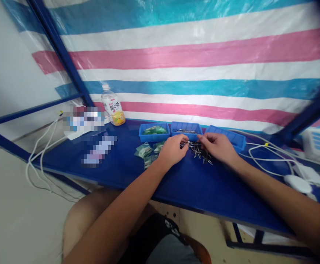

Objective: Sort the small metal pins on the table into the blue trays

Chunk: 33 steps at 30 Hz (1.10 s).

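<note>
Through the head camera, I'm seeing the left hand (173, 149) gripping slender metal pieces (193, 142), their long axes running crosswise toward the right hand (218, 146). That hand's fingertips are sitting close together; I can't tell whether they're gripping anything. The loose pile (198, 151) is lying on the tabletop (184, 185) between both, nearer the right, pointing mixed ways.

Your single view looks out from your head, facing forward and steeply down over your forearms (129, 201) to the blue table (182, 190) and the striped sheet (190, 51) behind it. It is wide: your thigh (91, 209) looms close below, while your left hand (173, 149) and right hand (219, 146) sit farther off, right of centre.
</note>
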Each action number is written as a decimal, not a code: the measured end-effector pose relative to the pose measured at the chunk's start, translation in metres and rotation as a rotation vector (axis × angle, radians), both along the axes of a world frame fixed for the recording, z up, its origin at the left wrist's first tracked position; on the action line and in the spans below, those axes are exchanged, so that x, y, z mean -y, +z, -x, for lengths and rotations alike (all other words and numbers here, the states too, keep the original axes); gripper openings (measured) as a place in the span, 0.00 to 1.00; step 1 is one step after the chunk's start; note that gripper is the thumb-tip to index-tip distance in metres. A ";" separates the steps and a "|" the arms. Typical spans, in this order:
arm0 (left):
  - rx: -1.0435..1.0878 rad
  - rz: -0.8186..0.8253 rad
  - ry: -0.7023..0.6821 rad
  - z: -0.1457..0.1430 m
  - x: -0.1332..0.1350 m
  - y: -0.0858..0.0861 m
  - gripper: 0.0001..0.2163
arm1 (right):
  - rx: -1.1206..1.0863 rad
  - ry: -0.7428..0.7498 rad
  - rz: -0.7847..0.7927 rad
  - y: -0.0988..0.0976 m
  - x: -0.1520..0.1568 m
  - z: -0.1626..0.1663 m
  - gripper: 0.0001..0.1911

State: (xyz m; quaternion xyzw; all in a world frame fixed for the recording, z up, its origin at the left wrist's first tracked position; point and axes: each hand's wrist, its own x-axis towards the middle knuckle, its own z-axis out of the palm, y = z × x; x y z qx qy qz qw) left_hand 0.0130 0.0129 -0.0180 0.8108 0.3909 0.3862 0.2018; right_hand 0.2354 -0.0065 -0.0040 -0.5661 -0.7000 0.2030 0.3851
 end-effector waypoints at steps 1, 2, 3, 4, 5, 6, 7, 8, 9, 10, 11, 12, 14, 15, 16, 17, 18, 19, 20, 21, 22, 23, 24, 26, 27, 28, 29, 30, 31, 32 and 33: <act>0.004 -0.005 0.006 0.000 0.000 0.000 0.07 | 0.102 0.039 -0.067 0.000 0.002 -0.001 0.23; 0.008 -0.010 0.010 0.000 0.000 0.001 0.07 | 0.199 0.095 -0.144 -0.001 0.003 -0.001 0.19; 0.010 -0.014 0.011 0.000 0.000 0.001 0.07 | 0.293 0.163 -0.219 -0.002 0.005 -0.002 0.15; 0.010 -0.016 0.009 0.000 0.000 0.001 0.08 | 0.380 0.235 -0.284 -0.003 0.006 -0.001 0.13; 0.011 -0.018 0.009 0.000 0.000 0.001 0.08 | 0.448 0.290 -0.335 -0.005 0.007 -0.001 0.13; 0.011 -0.017 0.010 0.000 0.000 0.001 0.09 | 0.502 0.336 -0.371 -0.006 0.008 0.000 0.14; 0.011 -0.018 0.013 0.000 0.000 0.001 0.09 | 0.543 0.365 -0.393 -0.008 0.008 0.002 0.14; 0.012 -0.019 0.019 0.000 -0.001 0.000 0.09 | 0.574 0.385 -0.402 -0.009 0.008 0.003 0.14; 0.011 -0.019 0.022 -0.001 -0.001 0.000 0.09 | 0.597 0.400 -0.403 -0.010 0.007 0.004 0.13; 0.011 -0.020 0.024 -0.001 -0.001 0.000 0.09 | 0.614 0.409 -0.404 -0.010 0.007 0.005 0.13; 0.009 -0.020 0.025 -0.001 -0.001 0.000 0.09 | 0.624 0.411 -0.406 -0.011 0.006 0.005 0.13; 0.007 -0.020 0.026 -0.001 -0.001 0.000 0.09 | 0.629 0.411 -0.410 -0.011 0.006 0.005 0.13; 0.003 -0.015 0.026 0.000 0.000 0.001 0.08 | 0.635 0.405 -0.414 -0.012 0.005 0.004 0.12; 0.002 -0.012 0.027 0.000 0.000 0.001 0.09 | 0.641 0.400 -0.413 -0.012 0.004 0.003 0.12; 0.002 -0.009 0.028 0.000 0.001 0.002 0.09 | 0.651 0.395 -0.409 -0.012 0.004 0.002 0.12; 0.001 -0.008 0.027 0.000 0.001 0.001 0.09 | 0.664 0.389 -0.403 -0.012 0.004 0.001 0.12; 0.000 -0.008 0.026 0.000 0.001 0.001 0.09 | 0.680 0.381 -0.397 -0.013 0.004 0.001 0.12; 0.000 -0.010 0.025 0.000 0.000 0.001 0.09 | 0.696 0.375 -0.391 -0.013 0.005 0.000 0.12; 0.000 -0.013 0.024 0.000 0.000 0.000 0.09 | 0.709 0.370 -0.388 -0.012 0.005 0.000 0.11; -0.001 -0.014 0.023 0.000 -0.001 -0.001 0.09 | 0.719 0.363 -0.389 -0.012 0.005 0.000 0.11; -0.003 -0.015 0.022 0.000 -0.001 -0.002 0.09 | 0.726 0.356 -0.392 -0.012 0.006 0.000 0.11; -0.004 -0.014 0.021 0.000 -0.001 -0.002 0.09 | 0.733 0.349 -0.397 -0.012 0.006 0.001 0.10; -0.007 -0.013 0.021 0.000 -0.001 -0.002 0.09 | 0.739 0.343 -0.402 -0.012 0.006 0.001 0.10; -0.011 -0.012 0.022 0.000 -0.001 -0.002 0.09 | 0.753 0.333 -0.407 -0.012 0.006 0.002 0.09; -0.013 -0.011 0.022 0.000 -0.001 -0.001 0.09 | 0.761 0.331 -0.407 -0.012 0.006 0.002 0.09; -0.015 -0.010 0.023 0.000 0.000 0.000 0.09 | 0.770 0.329 -0.409 -0.012 0.006 0.002 0.09; -0.018 -0.007 0.023 0.000 0.000 0.001 0.08 | 0.778 0.326 -0.414 -0.012 0.006 0.002 0.09; -0.020 -0.004 0.023 0.000 0.001 0.002 0.08 | 0.787 0.326 -0.419 -0.012 0.005 0.003 0.10; -0.022 -0.001 0.023 0.000 0.001 0.003 0.08 | 0.796 0.327 -0.424 -0.012 0.005 0.003 0.10; -0.024 0.001 0.023 0.000 0.002 0.003 0.08 | 0.804 0.329 -0.427 -0.012 0.004 0.003 0.10; -0.024 0.003 0.022 -0.001 0.002 0.003 0.09 | 0.811 0.333 -0.430 -0.012 0.004 0.003 0.09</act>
